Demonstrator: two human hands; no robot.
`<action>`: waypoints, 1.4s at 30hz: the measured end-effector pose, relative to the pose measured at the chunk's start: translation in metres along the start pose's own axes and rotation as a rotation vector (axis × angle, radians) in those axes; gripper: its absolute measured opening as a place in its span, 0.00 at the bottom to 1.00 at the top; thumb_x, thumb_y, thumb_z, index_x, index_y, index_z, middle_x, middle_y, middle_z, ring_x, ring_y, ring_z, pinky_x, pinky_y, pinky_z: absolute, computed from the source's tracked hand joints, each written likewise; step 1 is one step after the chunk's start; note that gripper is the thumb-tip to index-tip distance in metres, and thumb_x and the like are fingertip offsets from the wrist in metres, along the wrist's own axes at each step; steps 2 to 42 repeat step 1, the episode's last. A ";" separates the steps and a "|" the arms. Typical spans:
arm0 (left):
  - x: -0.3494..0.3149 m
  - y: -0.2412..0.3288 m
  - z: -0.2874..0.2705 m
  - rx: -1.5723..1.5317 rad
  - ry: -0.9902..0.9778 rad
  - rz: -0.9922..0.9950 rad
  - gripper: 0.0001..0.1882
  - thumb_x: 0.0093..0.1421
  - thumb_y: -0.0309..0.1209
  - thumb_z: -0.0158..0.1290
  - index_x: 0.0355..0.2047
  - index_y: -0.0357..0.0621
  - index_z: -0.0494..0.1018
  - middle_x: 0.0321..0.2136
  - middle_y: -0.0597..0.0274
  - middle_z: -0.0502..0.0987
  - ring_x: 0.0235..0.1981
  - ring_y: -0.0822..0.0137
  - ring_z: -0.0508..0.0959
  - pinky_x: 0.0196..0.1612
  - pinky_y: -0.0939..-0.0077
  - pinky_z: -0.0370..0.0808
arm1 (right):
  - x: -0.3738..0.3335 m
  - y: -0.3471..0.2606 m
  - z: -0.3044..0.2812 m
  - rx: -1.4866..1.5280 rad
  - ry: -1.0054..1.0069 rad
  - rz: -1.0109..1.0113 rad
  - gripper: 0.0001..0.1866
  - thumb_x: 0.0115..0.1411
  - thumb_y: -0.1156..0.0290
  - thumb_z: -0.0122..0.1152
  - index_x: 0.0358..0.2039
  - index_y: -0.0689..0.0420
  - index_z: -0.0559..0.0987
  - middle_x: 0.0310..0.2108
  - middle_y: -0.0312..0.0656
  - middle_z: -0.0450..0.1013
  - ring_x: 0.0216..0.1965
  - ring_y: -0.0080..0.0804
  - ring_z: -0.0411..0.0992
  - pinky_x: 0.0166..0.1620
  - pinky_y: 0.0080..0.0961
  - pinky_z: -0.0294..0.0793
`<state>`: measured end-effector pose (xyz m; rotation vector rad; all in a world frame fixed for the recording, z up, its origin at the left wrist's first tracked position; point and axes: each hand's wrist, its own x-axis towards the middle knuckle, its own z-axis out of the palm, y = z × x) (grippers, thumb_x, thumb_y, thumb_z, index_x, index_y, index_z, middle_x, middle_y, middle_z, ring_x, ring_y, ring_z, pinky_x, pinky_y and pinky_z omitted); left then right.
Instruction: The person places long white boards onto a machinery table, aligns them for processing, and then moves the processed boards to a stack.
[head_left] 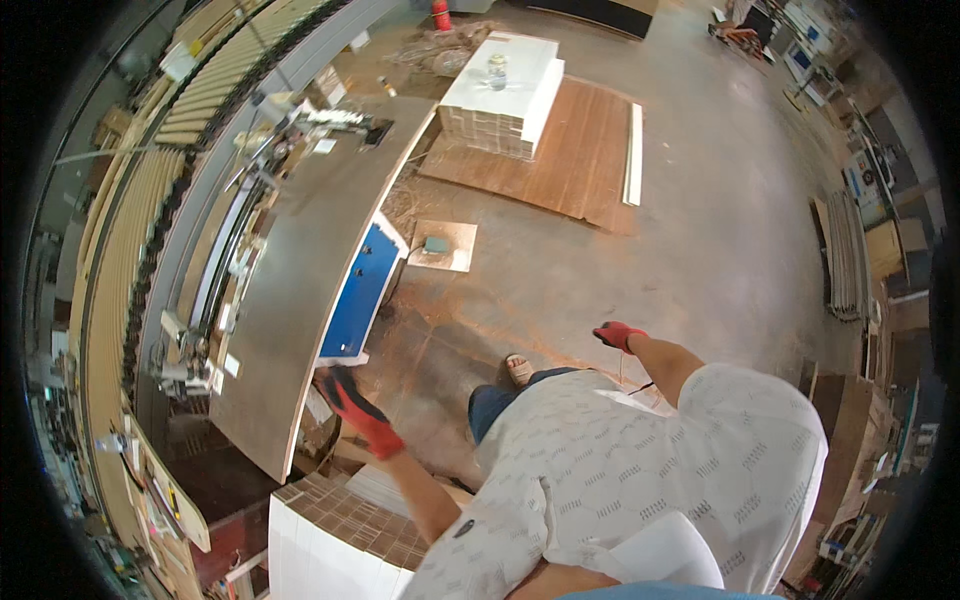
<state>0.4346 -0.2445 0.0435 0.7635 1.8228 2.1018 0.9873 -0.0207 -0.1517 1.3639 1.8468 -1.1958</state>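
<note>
My left hand, in a red glove with dark fingers and palm, hangs beside the edge of a long brown-topped bench. Its fingers are loosely apart, with nothing seen in them. Below it, near my left forearm, stands a stack of white panels with brown layered edges. My right hand, in a matching red glove, is out over the concrete floor to my right. Its fingers look relaxed and slightly bent, with no object visible in them. The palm side of the right hand is hidden.
A second white panel stack with a can on top stands ahead on a brown board. A blue cabinet sits under the bench. A green pedal rests on a floor plate. Grey strips lean at the right.
</note>
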 end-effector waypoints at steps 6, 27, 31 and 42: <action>0.047 0.048 0.060 -0.177 -0.077 -0.051 0.31 0.70 0.35 0.48 0.67 0.34 0.54 0.62 0.51 0.65 0.61 0.60 0.67 0.64 0.65 0.63 | -0.011 0.017 -0.004 0.037 0.013 0.034 0.32 0.60 0.38 0.51 0.49 0.53 0.77 0.48 0.55 0.76 0.49 0.41 0.75 0.53 0.41 0.70; 0.047 0.048 0.060 -0.177 -0.077 -0.051 0.31 0.70 0.35 0.48 0.67 0.34 0.54 0.62 0.51 0.65 0.61 0.60 0.67 0.64 0.65 0.63 | -0.011 0.017 -0.004 0.037 0.013 0.034 0.32 0.60 0.38 0.51 0.49 0.53 0.77 0.48 0.55 0.76 0.49 0.41 0.75 0.53 0.41 0.70; 0.047 0.048 0.060 -0.177 -0.077 -0.051 0.31 0.70 0.35 0.48 0.67 0.34 0.54 0.62 0.51 0.65 0.61 0.60 0.67 0.64 0.65 0.63 | -0.011 0.017 -0.004 0.037 0.013 0.034 0.32 0.60 0.38 0.51 0.49 0.53 0.77 0.48 0.55 0.76 0.49 0.41 0.75 0.53 0.41 0.70; 0.047 0.048 0.060 -0.177 -0.077 -0.051 0.31 0.70 0.35 0.48 0.67 0.34 0.54 0.62 0.51 0.65 0.61 0.60 0.67 0.64 0.65 0.63 | -0.011 0.017 -0.004 0.037 0.013 0.034 0.32 0.60 0.38 0.51 0.49 0.53 0.77 0.48 0.55 0.76 0.49 0.41 0.75 0.53 0.41 0.70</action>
